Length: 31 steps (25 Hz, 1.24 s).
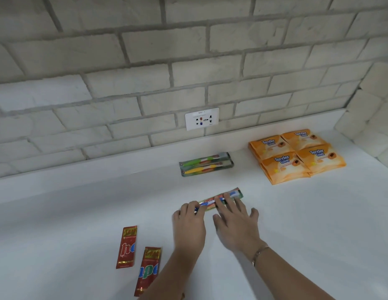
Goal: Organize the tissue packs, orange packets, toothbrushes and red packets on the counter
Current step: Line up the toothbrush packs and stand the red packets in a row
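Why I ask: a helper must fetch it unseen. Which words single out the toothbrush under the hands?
On the counter, in front of the wall socket, two toothbrushes lie together. The blue toothbrush lies alone nearer the front, under the left hand and right hand; its handle is blue, theirs green and yellow.
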Tool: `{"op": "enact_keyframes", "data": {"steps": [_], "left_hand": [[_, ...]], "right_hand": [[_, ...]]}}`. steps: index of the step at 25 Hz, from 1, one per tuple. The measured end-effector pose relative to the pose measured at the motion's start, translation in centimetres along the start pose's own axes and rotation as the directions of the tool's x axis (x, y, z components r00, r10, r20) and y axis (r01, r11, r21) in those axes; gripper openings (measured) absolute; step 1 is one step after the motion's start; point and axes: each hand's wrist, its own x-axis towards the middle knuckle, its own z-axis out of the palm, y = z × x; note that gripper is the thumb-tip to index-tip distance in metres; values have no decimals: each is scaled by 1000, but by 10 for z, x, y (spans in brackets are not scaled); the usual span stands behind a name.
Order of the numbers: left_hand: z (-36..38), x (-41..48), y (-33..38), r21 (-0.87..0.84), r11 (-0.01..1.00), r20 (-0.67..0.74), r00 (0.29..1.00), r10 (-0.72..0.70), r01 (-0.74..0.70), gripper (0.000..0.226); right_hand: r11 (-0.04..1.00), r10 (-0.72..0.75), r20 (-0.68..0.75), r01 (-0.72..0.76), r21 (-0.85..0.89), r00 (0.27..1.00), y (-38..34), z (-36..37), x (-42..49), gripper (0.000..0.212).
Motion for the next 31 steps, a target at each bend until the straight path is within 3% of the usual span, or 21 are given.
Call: {"op": "enact_keyframes", "data": {"steps": [3, 8, 18, 31], "left_hand": [[3, 20, -1, -8, 1000, -14, 1000, -12, 12, 27], [8, 59, -2, 9, 1000, 10, 1000, 28, -28, 42], [20, 80, -5, -54, 998, -94, 995, -29, 24, 34], [18, 80, -3, -40, 996, -73, 994, -77, 74, 42]], "right_hand": [[1000, 0, 14, 1, -30, 1000, -1, -7, 25, 59], [999, -3, -31, 1, -41, 1000, 4, -15, 68, 60], [1000, 9, -237, -7, 13, 971, 12, -2, 90, 54], [1000, -7, -223, 10, 14, 975, 15, -1, 91, 57]]}}
